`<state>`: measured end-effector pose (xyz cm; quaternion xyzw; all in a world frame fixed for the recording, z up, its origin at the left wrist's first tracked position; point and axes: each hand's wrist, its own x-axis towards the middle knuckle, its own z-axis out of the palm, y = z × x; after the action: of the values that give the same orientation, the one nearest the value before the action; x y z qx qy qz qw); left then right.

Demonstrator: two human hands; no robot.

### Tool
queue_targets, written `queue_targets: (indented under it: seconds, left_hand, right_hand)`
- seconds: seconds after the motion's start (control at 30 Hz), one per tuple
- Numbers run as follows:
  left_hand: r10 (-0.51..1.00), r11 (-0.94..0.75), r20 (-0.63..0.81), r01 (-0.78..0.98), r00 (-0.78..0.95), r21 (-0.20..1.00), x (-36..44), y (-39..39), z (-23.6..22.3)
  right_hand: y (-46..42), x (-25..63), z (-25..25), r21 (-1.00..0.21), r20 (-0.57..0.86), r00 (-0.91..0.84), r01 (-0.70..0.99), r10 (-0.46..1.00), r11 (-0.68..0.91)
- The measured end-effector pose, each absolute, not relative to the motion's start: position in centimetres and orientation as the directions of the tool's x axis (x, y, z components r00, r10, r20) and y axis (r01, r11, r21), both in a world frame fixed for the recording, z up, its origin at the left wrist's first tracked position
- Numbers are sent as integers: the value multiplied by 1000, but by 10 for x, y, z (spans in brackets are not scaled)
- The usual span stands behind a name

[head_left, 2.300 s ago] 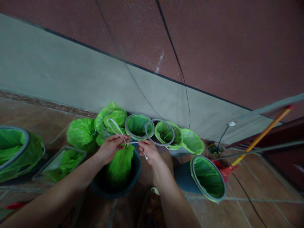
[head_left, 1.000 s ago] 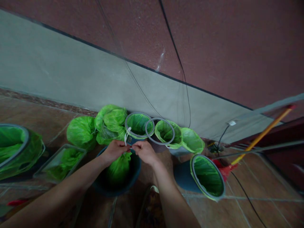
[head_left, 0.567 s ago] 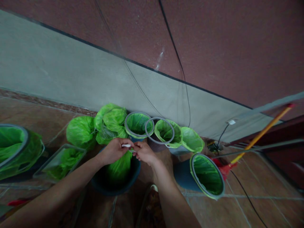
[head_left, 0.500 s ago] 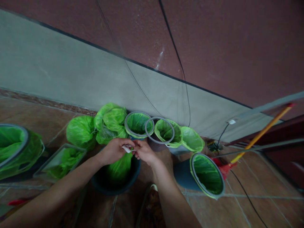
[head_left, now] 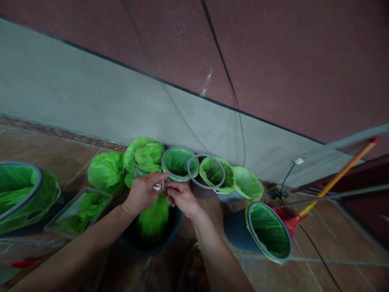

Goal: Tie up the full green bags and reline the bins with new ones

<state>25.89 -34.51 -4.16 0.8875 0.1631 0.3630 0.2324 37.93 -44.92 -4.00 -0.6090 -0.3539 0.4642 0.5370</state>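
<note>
A green garbage bag (head_left: 153,219) hangs gathered at its neck inside a dark blue bin (head_left: 175,233) below my hands. My left hand (head_left: 141,194) is closed on the neck of the bag, with white drawstring loops (head_left: 158,186) showing at its fingers. Close against it, my right hand (head_left: 183,196) pinches at the same spot, fingers bent around the drawstring. My fingers partly cover the neck and the exact grip.
Knotted green bags (head_left: 105,172) lie by the wall. Lined bins stand right (head_left: 269,231), left (head_left: 18,198) and along the wall (head_left: 180,162). A loose grey ring (head_left: 206,187) overlaps two rims. A clear tub (head_left: 100,202) holds green bags; a broom handle (head_left: 340,176) leans right.
The view has shifted slightly. Both hands stay at the bag's neck; the white drawstring now shows as loops, where before it looked like a flat strip.
</note>
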Motion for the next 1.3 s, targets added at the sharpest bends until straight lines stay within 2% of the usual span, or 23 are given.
queue_targets:
  seconds: [0.17,0.33,0.53,0.7,0.8,0.9,1.0,1.07,1.1,1.17,1.3]
  left_hand:
    - [574,-732,545,83,611,677,262,-346,-46]
    - [681,-580,414,99,604,809,265,-347,-44]
    - [673,-493,241,182,699,851,264,-353,-42]
    - [644,-502,206,204,736,840,264,-353,-48]
    - [616,-533,172,245,769,810,265,-352,-48]
    - [602,-596,115,348,790,724,265,-350,-48]
    - [581,-690,48,459,813,560,263,-350,-51]
    - [565,-740,1,506,825,443,260,-350,-57]
    - [562,-757,-25,527,826,387,258,-350,-62]
    - [562,-770,-96,562,822,301,255,-349,-73]
    - [561,-743,-253,614,788,267,251,-349,-89]
  right_hand:
    - [-449,376,-36,-970,-217,337,-183,916,-162]
    - [-451,380,-39,-976,-173,357,-186,918,-112]
    - [-453,385,-38,-972,-177,403,-214,898,-96]
    - [-450,384,-39,-964,-245,397,-192,884,-181]
    - [-448,382,-41,-963,-266,417,-76,869,-258]
    - [-447,378,-44,-909,-253,456,190,853,-371]
    - [-447,378,-51,-720,-172,513,517,841,-462]
    - [-448,380,-60,-576,-142,575,615,806,-540]
    - [-448,382,-66,-534,-147,610,614,779,-581]
    - [-448,387,-78,-533,-199,662,546,723,-646]
    - [-448,393,-96,-709,-305,641,341,704,-618]
